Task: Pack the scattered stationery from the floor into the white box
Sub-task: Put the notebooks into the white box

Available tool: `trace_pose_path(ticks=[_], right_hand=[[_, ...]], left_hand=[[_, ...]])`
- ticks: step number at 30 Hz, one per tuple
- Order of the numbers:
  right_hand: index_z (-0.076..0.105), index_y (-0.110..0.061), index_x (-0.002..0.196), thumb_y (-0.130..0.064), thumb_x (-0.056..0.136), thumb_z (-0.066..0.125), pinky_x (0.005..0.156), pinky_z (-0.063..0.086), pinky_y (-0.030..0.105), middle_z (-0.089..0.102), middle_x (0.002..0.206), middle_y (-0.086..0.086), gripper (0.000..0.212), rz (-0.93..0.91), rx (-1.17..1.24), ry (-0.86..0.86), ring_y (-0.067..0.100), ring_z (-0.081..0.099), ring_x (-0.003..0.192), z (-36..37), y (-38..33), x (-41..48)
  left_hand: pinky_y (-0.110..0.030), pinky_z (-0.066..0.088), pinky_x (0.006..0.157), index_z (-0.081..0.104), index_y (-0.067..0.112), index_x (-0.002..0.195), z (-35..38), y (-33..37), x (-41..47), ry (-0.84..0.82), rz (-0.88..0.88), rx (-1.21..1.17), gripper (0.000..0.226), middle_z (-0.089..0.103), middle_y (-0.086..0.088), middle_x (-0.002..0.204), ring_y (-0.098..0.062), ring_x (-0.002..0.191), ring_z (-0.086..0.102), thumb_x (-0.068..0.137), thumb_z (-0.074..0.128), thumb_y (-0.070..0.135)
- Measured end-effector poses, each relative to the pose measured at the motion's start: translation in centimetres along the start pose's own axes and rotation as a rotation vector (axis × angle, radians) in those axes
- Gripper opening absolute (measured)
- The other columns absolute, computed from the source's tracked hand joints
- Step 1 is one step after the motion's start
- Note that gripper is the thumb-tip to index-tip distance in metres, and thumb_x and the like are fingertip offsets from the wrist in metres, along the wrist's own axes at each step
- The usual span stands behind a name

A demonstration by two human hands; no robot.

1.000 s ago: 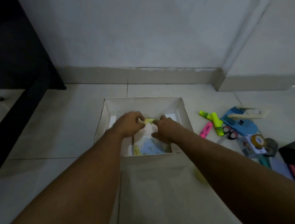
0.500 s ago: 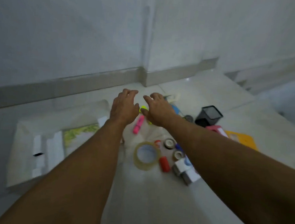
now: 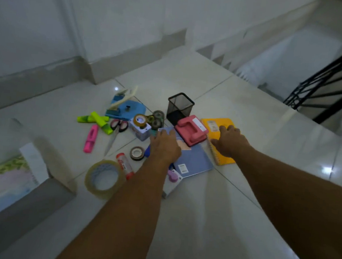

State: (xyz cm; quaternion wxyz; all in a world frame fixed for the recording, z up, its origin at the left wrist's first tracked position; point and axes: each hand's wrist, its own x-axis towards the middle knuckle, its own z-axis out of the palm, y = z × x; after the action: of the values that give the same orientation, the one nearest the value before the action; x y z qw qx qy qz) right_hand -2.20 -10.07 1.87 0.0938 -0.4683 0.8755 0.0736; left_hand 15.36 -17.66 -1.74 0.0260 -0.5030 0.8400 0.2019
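The white box [image 3: 38, 194] lies at the lower left with a colourful book inside. Scattered stationery covers the floor in the middle. My left hand [image 3: 164, 145] reaches over the blue notebook [image 3: 194, 161], fingers spread at its far edge. My right hand [image 3: 229, 142] rests with straight fingers on the yellow spiral notebook [image 3: 217, 127]. A pink hole punch [image 3: 191, 130] sits on the notebooks between my hands. Neither hand holds anything.
A black mesh pen cup [image 3: 180, 107], small tape rolls [image 3: 156, 118], a big clear tape roll [image 3: 103, 178], a glue stick [image 3: 123, 165], scissors [image 3: 118, 126], green highlighters [image 3: 97, 120], a pink highlighter [image 3: 90, 138] and a blue stapler set [image 3: 124, 107] lie around. Stairs with a black railing [image 3: 323, 80] drop away at right.
Both hands left the box and swung right across the floor. They now hover on the blue and yellow notebooks; the view turned right with them.
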Motion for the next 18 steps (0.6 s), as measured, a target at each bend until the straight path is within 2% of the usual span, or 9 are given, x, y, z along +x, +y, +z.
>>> trace_pose_path(ticks=[3,5,8,11,15,18], right_hand=[[0.032,-0.005,0.138,-0.046,0.094,0.046,0.104,0.034,0.047,0.034,0.141,0.022,0.062,0.093,0.031,-0.083,0.040,0.034,0.130,2.6,1.0,0.0],[0.032,-0.006,0.138,-0.047,0.093,0.047,0.104,0.034,0.046,0.034,0.142,0.022,0.063,0.119,0.041,-0.125,0.039,0.035,0.130,3.8,0.7,0.0],[0.033,-0.007,0.136,-0.044,0.093,0.048,0.101,0.038,0.045,0.035,0.139,0.021,0.058,0.130,0.083,-0.145,0.038,0.039,0.128,4.9,-0.4,0.3],[0.035,-0.007,0.134,-0.034,0.096,0.045,0.097,0.042,0.042,0.038,0.135,0.020,0.048,0.154,0.110,-0.108,0.038,0.045,0.123,5.6,-1.3,1.0],[0.036,-0.005,0.133,-0.030,0.100,0.038,0.092,0.045,0.041,0.043,0.132,0.021,0.041,0.116,0.037,-0.047,0.038,0.051,0.118,5.6,-1.0,1.8],[0.036,-0.006,0.133,-0.025,0.099,0.041,0.089,0.048,0.039,0.045,0.131,0.020,0.040,0.107,-0.024,-0.041,0.035,0.053,0.116,5.5,-0.7,2.3]], left_hand=[[-0.048,0.022,0.111,0.016,0.009,0.148,1.3,0.6,0.6,-0.050,-0.232,-0.015,0.075,0.030,-0.022,0.149,-0.036,0.137,0.029,0.089,0.054,0.038],[-0.052,0.018,0.113,0.010,0.005,0.149,1.5,0.8,1.1,-0.054,-0.300,0.011,0.082,0.032,-0.024,0.148,-0.038,0.137,0.030,0.088,0.055,0.039],[-0.055,0.013,0.114,0.010,0.004,0.149,1.3,1.2,2.2,-0.053,-0.335,0.088,0.083,0.034,-0.023,0.148,-0.038,0.136,0.032,0.089,0.055,0.039],[-0.056,0.016,0.114,0.014,0.004,0.148,1.4,1.5,3.2,-0.023,-0.372,0.072,0.079,0.039,-0.024,0.145,-0.038,0.135,0.035,0.089,0.055,0.035],[-0.057,0.018,0.113,0.021,0.005,0.145,1.8,1.9,3.8,0.015,-0.386,0.060,0.075,0.046,-0.022,0.140,-0.038,0.131,0.039,0.088,0.059,0.034],[-0.055,0.016,0.114,0.017,0.005,0.147,1.8,1.9,4.3,0.027,-0.439,-0.038,0.078,0.048,-0.021,0.139,-0.037,0.134,0.037,0.086,0.061,0.029]])
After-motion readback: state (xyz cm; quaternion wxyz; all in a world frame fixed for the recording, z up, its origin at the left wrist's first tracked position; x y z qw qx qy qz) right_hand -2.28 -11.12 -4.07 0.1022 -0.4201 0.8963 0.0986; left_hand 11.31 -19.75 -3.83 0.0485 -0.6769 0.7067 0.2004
